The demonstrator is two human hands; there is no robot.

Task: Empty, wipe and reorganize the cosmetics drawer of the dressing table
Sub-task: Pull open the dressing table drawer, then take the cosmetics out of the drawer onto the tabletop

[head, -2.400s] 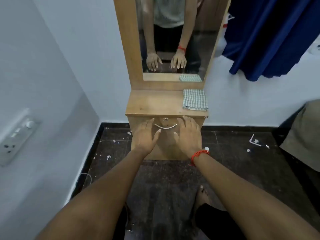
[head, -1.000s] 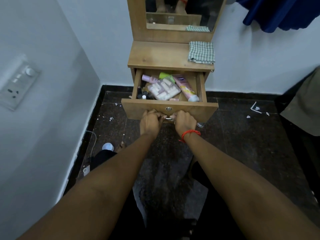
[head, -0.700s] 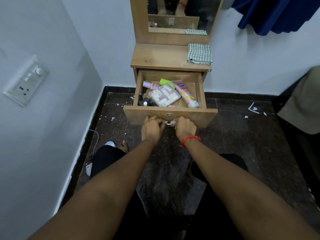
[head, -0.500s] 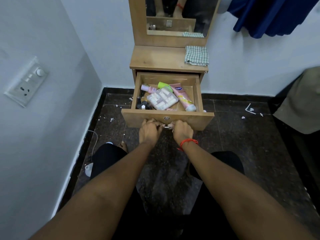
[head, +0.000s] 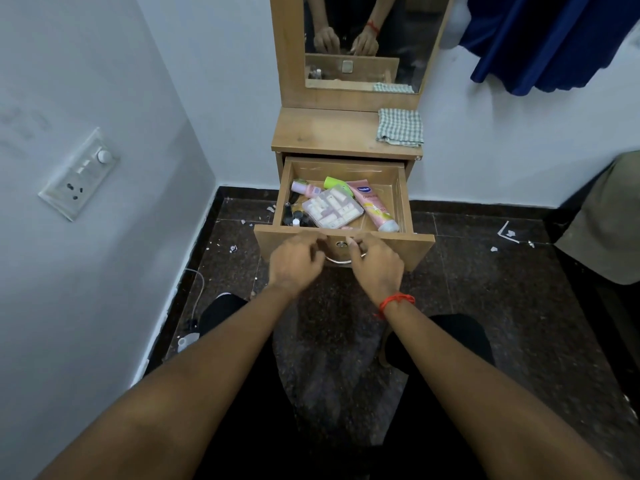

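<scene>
The dressing table's wooden drawer (head: 420, 245) stands pulled out. Inside lie a pink tube (head: 373, 208), a green bottle (head: 333, 183), a small pink bottle (head: 304, 188), a clear case of white pieces (head: 332, 210) and several small dark bottles (head: 294, 217). My left hand (head: 294, 263) and my right hand (head: 376, 263) hover at the drawer front, fingers loosely curled and blurred, holding nothing. The metal handle (head: 338, 260) shows between them. A folded checked cloth (head: 400, 128) lies on the tabletop (head: 322, 133), right side.
The mirror (head: 398, 26) rises behind the tabletop. A switch panel (head: 81, 174) sits on the left wall, close by. Blue fabric (head: 554, 39) hangs at the upper right, and a beige covered object (head: 609, 220) stands at the right. Scraps litter the dark floor (head: 485, 289). My knees are under my arms.
Both hands pulled the drawer out by its handle, then let go of it and rose to the drawer's front edge. The view dropped lower as I crouched.
</scene>
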